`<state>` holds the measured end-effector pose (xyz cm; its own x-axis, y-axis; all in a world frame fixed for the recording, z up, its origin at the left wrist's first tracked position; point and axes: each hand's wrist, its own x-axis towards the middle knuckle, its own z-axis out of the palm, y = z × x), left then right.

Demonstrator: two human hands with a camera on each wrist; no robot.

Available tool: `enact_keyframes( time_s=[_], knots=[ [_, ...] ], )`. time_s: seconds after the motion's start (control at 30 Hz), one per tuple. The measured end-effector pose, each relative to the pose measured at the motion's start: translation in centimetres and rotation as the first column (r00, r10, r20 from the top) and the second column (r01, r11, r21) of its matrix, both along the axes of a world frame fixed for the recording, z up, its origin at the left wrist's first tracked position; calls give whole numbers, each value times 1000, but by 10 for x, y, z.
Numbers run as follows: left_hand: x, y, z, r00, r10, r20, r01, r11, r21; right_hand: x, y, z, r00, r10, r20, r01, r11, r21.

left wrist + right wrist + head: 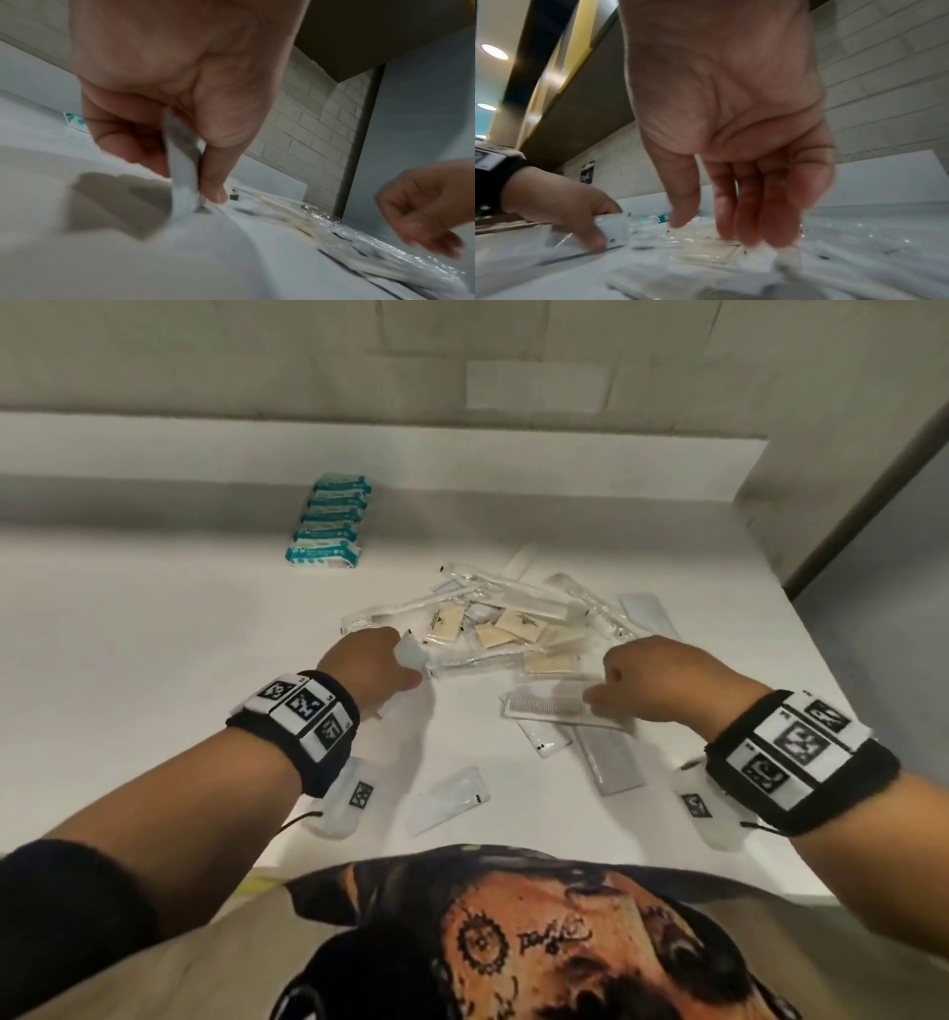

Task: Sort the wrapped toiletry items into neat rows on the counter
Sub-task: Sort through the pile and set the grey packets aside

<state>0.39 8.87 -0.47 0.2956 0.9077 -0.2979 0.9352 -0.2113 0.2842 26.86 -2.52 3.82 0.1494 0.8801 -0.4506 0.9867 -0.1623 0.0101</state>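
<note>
White counter runs up to a low ledge and a pale brick wall. Far left, a neat row of teal-and-white packets stands near the ledge; their print is too small to read. Next, the left hand pinches a flat white sachet between thumb and curled fingers, lifting it at the left edge of the loose pile. That pile mixes clear-wrapped toothbrushes, beige square sachets with a dark mark I cannot read, and thin white packets. A single clear-wrapped item lies alone near the front edge. Just right of it, a wrapped white comb lies over other flat packets. The right hand hangs over the comb, fingers straight, close together and pointing down, holding nothing. Both wrists wear black bands with square black-and-white code tags.
</note>
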Motion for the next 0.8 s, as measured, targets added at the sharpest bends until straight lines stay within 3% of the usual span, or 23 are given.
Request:
enact_keyframes(
  time_s=[0.1, 0.23, 0.33, 0.5, 0.6, 0.67, 0.8],
  knots=[
    [15, -11, 8, 991, -31, 129, 20, 997, 81, -4, -25, -11, 999, 14, 47, -8, 990, -142],
    [51, -24, 21, 967, -128, 220, 113, 990, 78, -10, -36, -28, 998, 6, -70, -4, 1000, 29],
    [75, -26, 24, 960, -209, 186, 203, 978, 50, -9, -28, -30, 970, -17, -241, 23, 1000, 19],
    [95, -30, 23, 936, -348, 58, 350, 936, -44, 13, -23, -22, 987, 39, -157, -24, 995, 97],
    [94, -34, 23, 921, -388, 24, 388, 919, -73, 41, -20, -4, 980, -71, -183, 103, 980, 168],
    [93, -34, 26, 913, -407, 32, 408, 907, -101, 53, -19, -1, 978, -137, -159, 157, 980, 125],
    [95, -17, 36, 925, -376, 47, 379, 923, -68, 49, -19, -6, 965, -34, -259, 34, 999, -3]
  ],
)
